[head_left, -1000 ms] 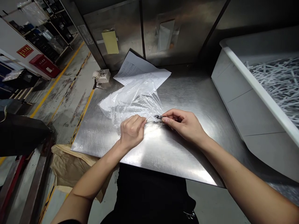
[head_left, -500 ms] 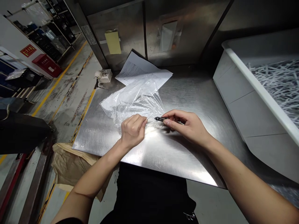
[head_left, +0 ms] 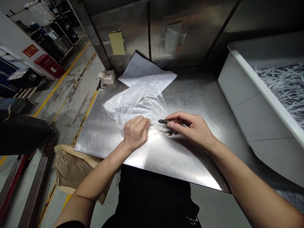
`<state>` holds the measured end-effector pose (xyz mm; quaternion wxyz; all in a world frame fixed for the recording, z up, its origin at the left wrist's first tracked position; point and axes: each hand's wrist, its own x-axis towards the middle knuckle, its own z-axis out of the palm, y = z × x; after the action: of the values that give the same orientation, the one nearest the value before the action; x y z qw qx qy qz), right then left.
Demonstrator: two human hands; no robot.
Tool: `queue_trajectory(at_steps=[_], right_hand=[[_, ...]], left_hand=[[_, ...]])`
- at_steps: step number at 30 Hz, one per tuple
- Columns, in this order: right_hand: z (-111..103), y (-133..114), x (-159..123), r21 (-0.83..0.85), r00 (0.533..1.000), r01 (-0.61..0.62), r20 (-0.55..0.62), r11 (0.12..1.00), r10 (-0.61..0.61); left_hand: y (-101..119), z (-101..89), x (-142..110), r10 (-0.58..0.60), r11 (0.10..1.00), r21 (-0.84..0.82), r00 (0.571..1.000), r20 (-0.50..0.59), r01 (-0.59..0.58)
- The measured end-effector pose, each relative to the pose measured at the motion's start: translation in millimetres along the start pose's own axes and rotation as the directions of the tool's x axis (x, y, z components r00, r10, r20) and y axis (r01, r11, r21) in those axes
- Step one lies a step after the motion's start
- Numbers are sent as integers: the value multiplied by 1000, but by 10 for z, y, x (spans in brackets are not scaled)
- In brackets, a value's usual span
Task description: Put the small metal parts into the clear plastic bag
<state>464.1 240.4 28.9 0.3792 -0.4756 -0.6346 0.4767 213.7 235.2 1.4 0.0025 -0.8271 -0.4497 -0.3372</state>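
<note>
Midway between the back and front edges of the metal tabletop (head_left: 104,139), a small dark tool (head_left: 163,121) juts leftward from the pinching right hand (head_left: 193,128), its tip just beside a thin pale piece (head_left: 149,120) that the curled left hand (head_left: 135,131) grips at its fingertips. With 2 holds made, handling of that piece looks under way, though what is done or left on it is too small to tell. Beyond lies clear plastic (head_left: 140,101), over printed papers (head_left: 142,69) toward the back edge, and a bin (head_left: 239,85) of white strips (head_left: 282,84) stands off to the right.
</note>
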Motion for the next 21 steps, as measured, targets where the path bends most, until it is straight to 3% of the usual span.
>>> queue_trajectory(at_steps=[21], right_hand=[[54, 7, 5, 97, 998, -61, 7, 993, 61]], left_hand=[[26, 9, -2, 34, 999, 15, 999, -6, -33]])
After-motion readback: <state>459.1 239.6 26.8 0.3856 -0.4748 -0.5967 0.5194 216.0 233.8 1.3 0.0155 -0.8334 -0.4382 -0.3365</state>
